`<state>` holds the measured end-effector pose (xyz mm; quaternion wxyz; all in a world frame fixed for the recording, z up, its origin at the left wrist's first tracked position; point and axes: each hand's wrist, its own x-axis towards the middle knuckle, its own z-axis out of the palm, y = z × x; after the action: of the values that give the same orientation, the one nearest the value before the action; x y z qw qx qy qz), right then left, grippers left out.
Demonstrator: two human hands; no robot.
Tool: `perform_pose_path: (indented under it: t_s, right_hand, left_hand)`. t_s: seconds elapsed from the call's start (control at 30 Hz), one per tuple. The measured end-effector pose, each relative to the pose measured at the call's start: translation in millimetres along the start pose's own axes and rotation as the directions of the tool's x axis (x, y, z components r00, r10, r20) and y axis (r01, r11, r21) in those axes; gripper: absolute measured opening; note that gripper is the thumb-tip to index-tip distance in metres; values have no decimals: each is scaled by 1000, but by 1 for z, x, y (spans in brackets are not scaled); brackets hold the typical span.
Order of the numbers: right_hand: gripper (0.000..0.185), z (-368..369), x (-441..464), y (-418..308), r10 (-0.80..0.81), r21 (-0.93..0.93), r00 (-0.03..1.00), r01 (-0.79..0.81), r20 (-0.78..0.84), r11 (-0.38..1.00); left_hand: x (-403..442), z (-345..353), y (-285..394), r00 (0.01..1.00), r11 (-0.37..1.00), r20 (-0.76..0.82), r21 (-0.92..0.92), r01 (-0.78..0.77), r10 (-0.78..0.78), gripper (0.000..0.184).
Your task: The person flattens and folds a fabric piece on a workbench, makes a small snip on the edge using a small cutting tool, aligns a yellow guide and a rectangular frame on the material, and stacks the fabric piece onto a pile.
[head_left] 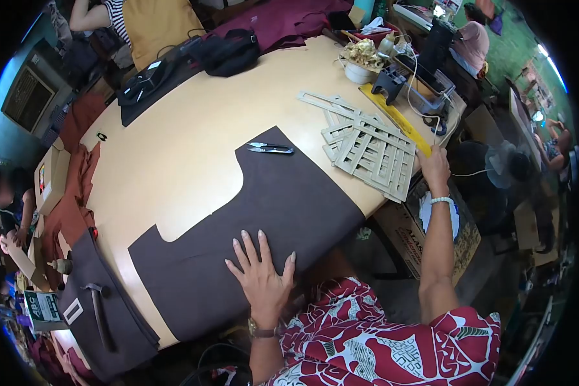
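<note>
My left hand (264, 283) lies flat with fingers spread on a cut piece of dark brown fabric (270, 199), near the table's front edge. Thread snips (271, 148) rest on the fabric's upper end. Over at the right edge of the table, my right hand (435, 170) is closed on the near end of a long yellow ruler (402, 119). Its fingertips are partly hidden. Beside the ruler is a loose stack of slotted, pale green-grey templates (373, 151), partly overlapping its edge.
A hammer (98, 309) lies on folded dark fabric at the left, near rust-coloured cloth (77, 174). A white pot (359, 72) and a plastic bin (434, 96) stand at the back right. A black bag (228, 51) sits at the far edge. Other people sit around.
</note>
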<state>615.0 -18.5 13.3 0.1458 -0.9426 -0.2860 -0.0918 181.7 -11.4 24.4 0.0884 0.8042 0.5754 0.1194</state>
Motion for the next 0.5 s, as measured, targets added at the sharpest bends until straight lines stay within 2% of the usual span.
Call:
perform_pose_path:
  t_s: [0.1, 0.2, 0.23, 0.27, 0.33, 0.37, 0.47, 0.5]
  right_hand:
    - [54, -2, 16, 15, -47, 56, 999, 47, 3, 997]
    - [57, -36, 12, -1, -110, 30, 993, 109, 32, 994]
    - [49, -38, 10, -2, -129, 5, 991, 129, -31, 992]
    - [45, -30, 20, 8, -83, 196, 996, 79, 14, 977]
    - [38, -5, 52, 38, -18, 543, 991, -56, 131, 838]
    - [30, -6, 55, 41, -52, 728, 990, -61, 132, 683]
    - [27, -13, 64, 36, 36, 885, 946, -314, 322, 344]
    - [25, -15, 67, 36, 7, 905, 934, -349, 358, 243]
  left_hand:
    - [-1, 0, 0, 1000, 1000, -12, -16, 5, -5, 71]
    - [-2, 0, -1, 1000, 1000, -14, -27, 6, -6, 71]
    - [-2, 1, -2, 1000, 1000, -16, -28, 3, -3, 71]
    - [-1, 1, -3, 1000, 1000, -21, -25, -1, 0, 71]
    - [0, 0, -4, 999, 1000, -33, -19, -2, 1, 71]
    - [-1, 1, -3, 999, 1000, -32, -22, -6, 5, 71]
    - [-1, 2, -4, 999, 1000, -36, -14, -7, 7, 71]
    - [-1, 2, -3, 999, 1000, -43, -18, -5, 4, 70]
